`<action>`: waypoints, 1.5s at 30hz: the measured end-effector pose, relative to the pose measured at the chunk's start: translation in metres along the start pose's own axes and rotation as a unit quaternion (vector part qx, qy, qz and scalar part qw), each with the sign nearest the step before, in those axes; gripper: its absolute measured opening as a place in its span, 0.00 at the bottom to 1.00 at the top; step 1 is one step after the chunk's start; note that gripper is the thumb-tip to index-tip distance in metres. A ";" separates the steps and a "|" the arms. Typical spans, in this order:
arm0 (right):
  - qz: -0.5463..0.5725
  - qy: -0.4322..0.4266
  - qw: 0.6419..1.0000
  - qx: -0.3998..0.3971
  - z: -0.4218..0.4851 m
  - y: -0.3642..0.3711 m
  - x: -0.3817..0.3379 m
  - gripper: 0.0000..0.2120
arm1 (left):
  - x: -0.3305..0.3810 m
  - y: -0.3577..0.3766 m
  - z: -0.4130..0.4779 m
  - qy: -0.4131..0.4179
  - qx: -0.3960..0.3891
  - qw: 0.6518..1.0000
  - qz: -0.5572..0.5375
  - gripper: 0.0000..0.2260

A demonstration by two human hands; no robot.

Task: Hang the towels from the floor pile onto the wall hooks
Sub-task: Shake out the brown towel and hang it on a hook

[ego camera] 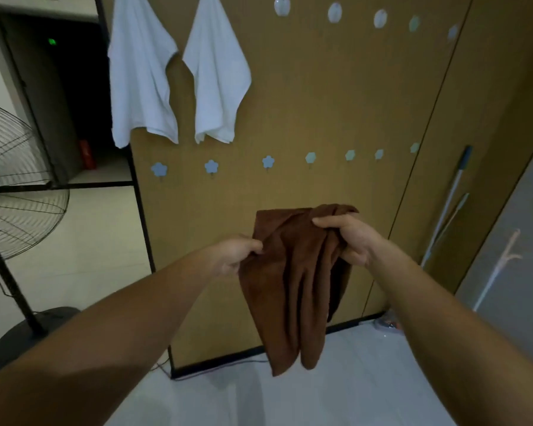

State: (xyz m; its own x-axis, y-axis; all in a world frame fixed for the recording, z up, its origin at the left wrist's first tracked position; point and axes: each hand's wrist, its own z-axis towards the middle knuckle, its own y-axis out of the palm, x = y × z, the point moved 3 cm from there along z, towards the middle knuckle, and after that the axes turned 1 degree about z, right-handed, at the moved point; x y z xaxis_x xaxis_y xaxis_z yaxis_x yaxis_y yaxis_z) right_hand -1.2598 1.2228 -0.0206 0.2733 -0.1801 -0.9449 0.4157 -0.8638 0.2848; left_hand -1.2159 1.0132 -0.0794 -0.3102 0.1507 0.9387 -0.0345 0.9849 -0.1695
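Observation:
A brown towel (293,287) hangs in front of me, held by both hands below the lower hook row. My left hand (237,255) pinches its left edge; my right hand (348,238) grips the bunched top right corner. Two white towels hang from the upper hooks at the left of the wooden wall panel: one (140,75) at the far left, the other (216,75) beside it. Round bare hooks (334,12) continue along the upper row to the right. A lower row of flower-shaped hooks (211,166) is bare. The floor pile is out of view.
A standing fan (16,192) with a round black base is at the left, by a dark doorway (71,96). A mop handle (446,207) leans against the wall at the right. Pale tiled floor (320,395) lies below the panel.

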 end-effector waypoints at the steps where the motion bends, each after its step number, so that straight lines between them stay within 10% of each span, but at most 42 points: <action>1: -0.038 0.022 0.999 0.012 0.001 -0.003 0.000 0.09 | -0.004 -0.022 0.001 0.001 0.055 0.998 0.032 0.07; 8: -0.128 0.068 0.986 0.084 0.012 -0.004 -0.001 0.11 | 0.002 -0.105 0.009 0.017 0.107 0.955 0.276 0.15; 22: 0.070 -0.080 0.974 0.200 0.037 0.008 -0.008 0.11 | 0.019 -0.175 0.031 -0.027 0.077 0.985 -0.154 0.13; 31: -0.079 -0.026 0.976 0.203 0.067 0.001 0.011 0.07 | 0.006 -0.196 0.043 -0.015 0.178 0.983 -0.045 0.12; 45: -0.019 -0.013 0.984 0.179 0.121 -0.008 0.027 0.11 | -0.010 -0.210 0.023 -0.017 0.383 0.919 -0.088 0.11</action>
State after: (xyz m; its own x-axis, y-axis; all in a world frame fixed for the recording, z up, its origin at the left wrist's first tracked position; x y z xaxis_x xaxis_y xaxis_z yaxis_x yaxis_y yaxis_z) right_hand -1.3608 1.1678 -0.0681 0.2386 -0.1523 -0.9591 0.0915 -0.9797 0.1784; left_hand -1.2271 0.8033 -0.0601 -0.2650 -0.0217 0.9640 -0.7417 0.6434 -0.1894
